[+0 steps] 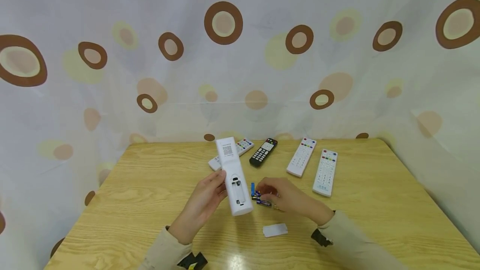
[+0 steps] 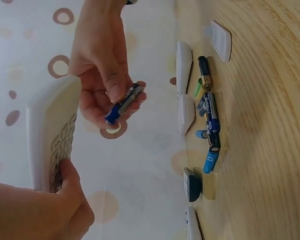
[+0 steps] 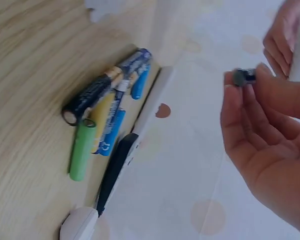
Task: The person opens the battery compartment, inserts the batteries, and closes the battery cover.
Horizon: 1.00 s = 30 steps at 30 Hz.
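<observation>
My left hand (image 1: 202,199) grips a white remote control (image 1: 231,163), held up over the table with its back facing the head camera. Its battery compartment (image 1: 238,191) is uncovered and has no batteries in it. Between thumb and fingers, my right hand (image 1: 286,195) pinches a dark blue battery (image 2: 124,105), which shows end-on in the right wrist view. Loose batteries (image 3: 92,95) in blue, black, green and yellow lie in a pile on the wood below that hand. Nearer the front rests a white battery cover (image 1: 275,230).
Behind the hands lie more remotes: a white one (image 1: 245,145) partly hidden by the held remote, a black one (image 1: 263,152), and two white ones (image 1: 301,157) at the right. A patterned curtain (image 1: 258,74) hangs along the back edge of the wooden table (image 1: 375,203).
</observation>
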{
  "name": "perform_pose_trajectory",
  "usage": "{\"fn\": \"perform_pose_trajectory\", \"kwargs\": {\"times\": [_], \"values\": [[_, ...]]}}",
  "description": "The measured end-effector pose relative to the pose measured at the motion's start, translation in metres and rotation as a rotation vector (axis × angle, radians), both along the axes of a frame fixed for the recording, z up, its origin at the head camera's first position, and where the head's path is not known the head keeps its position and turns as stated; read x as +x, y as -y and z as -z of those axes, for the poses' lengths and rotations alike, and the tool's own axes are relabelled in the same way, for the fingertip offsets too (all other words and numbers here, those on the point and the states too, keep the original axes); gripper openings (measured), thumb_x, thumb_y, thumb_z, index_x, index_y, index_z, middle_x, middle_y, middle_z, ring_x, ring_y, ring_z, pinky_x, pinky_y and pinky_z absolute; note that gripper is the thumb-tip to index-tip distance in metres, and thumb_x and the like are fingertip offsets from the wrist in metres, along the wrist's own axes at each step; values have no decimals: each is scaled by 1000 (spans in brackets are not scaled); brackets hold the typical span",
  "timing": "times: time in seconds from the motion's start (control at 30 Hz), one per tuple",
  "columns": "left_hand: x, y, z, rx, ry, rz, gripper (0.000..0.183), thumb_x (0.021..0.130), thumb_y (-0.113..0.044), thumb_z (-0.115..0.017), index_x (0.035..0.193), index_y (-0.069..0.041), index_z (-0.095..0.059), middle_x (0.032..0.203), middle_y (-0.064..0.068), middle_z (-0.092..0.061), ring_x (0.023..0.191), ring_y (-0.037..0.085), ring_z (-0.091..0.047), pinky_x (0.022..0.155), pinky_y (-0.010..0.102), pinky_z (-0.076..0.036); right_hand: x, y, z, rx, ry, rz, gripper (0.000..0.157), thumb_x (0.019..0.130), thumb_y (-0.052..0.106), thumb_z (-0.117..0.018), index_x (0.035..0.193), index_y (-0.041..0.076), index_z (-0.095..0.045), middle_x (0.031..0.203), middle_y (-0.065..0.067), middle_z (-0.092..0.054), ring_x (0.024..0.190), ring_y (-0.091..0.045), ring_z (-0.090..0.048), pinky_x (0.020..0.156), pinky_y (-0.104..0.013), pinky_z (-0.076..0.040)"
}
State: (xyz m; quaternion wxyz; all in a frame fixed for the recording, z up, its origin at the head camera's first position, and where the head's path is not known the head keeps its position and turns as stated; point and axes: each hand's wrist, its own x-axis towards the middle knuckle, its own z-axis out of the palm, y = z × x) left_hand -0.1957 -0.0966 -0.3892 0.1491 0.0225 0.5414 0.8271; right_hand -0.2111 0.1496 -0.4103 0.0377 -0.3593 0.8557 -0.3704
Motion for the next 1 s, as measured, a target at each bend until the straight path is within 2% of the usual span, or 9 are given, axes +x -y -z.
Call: {"fn": "perform_pose_trajectory", "kwargs": {"times": [0.1, 0.2, 0.4, 0.53, 0.67, 0.8, 1.0], "values": [[0, 0, -1, 0, 4, -1, 43, 104, -15, -44, 141, 4, -39, 122, 10, -55, 103, 16, -55, 91, 27, -47, -1, -1, -5, -101, 28, 22, 26, 94, 9, -60, 120, 5, -60, 103, -4, -66, 90, -12, -62, 76, -27, -53], [0, -1, -2, 1, 1, 1, 44, 103, -15, -45, 141, 6, -39, 122, 10, -55, 104, 16, -55, 92, 28, -47, -1, -1, -9, -184, 51, 39, 29, 95, 8, -59, 124, 5, -59, 106, -8, -66, 91, -14, -64, 77, -28, -55], [1, -3, -3, 18, -4, 2, 46, 102, -15, -48, 141, 8, -38, 120, 10, -57, 103, 16, -56, 91, 27, -47, 4, 2, -17, -442, 135, 59, 25, 91, 1, -63, 116, -2, -60, 100, -23, -64, 86, -16, -67, 73, -37, -58], [2, -4, -3, 16, -9, 5, 46, 102, -15, -47, 141, 8, -38, 119, 9, -57, 102, 16, -56, 91, 28, -47, 9, 7, -21, -571, 156, 65, 23, 89, -2, -65, 111, -4, -59, 100, -25, -63, 86, -15, -67, 73, -41, -57], [4, -6, -2, 5, -5, -1, 44, 102, -14, -47, 140, 7, -40, 120, 10, -57, 103, 16, -56, 92, 30, -47, 15, 15, -25, -606, 131, 80, 21, 87, -2, -67, 107, -4, -59, 99, -22, -64, 86, -14, -67, 74, -35, -58], [4, -8, -1, 3, -13, 2, 44, 102, -14, -47, 139, 8, -40, 121, 12, -57, 104, 16, -57, 94, 31, -46, 20, 23, -28, -598, 116, 126, 20, 85, -1, -71, 102, -2, -59, 96, -18, -65, 83, -15, -66, 71, -30, -57], [3, -8, -2, -16, -23, 31, 45, 103, -17, -47, 141, 5, -40, 124, 12, -56, 107, 16, -56, 95, 30, -45, 21, 31, -33, -551, 61, 169, 18, 84, 4, -73, 99, 3, -61, 92, -10, -67, 82, -15, -65, 71, -30, -56]]}}
